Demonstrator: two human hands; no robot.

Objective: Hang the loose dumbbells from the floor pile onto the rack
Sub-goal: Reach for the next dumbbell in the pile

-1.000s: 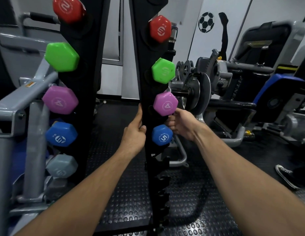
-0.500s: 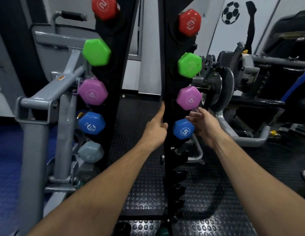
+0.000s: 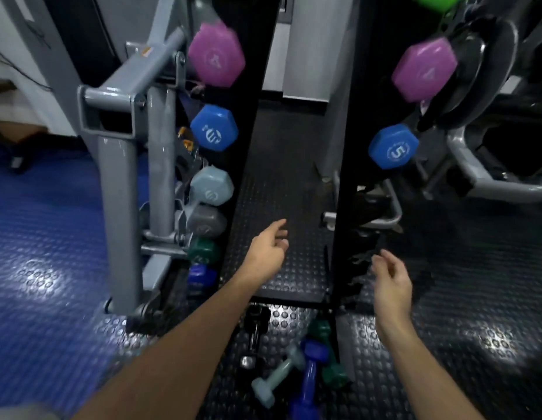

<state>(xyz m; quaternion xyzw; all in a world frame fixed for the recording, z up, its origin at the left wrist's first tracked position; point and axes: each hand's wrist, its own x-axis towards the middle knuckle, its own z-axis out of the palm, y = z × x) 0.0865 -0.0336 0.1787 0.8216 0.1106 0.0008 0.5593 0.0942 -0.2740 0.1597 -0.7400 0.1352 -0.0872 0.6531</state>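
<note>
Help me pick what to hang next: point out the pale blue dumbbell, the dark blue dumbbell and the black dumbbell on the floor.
pale blue dumbbell (image 3: 274, 378): head view, on its handle.
dark blue dumbbell (image 3: 309, 378): head view, on its handle.
black dumbbell (image 3: 256, 319): head view, on its upper head.

Two black rack uprights (image 3: 353, 147) carry coloured hexagonal dumbbell ends: purple (image 3: 216, 56) and blue (image 3: 214, 128) on the left one, then pale blue-grey (image 3: 212, 186), grey (image 3: 207, 224) and dark green (image 3: 204, 253) below. At upper right hang a purple dumbbell (image 3: 424, 69) and a blue one (image 3: 393, 146) with white markings. The floor has raised round studs — blue (image 3: 45, 237) at left, black (image 3: 475, 283) at right. At bottom centre lie loose dumbbells — pale blue-grey (image 3: 275, 380), dark blue (image 3: 309, 377), green (image 3: 330, 365), black (image 3: 256, 325).
</note>
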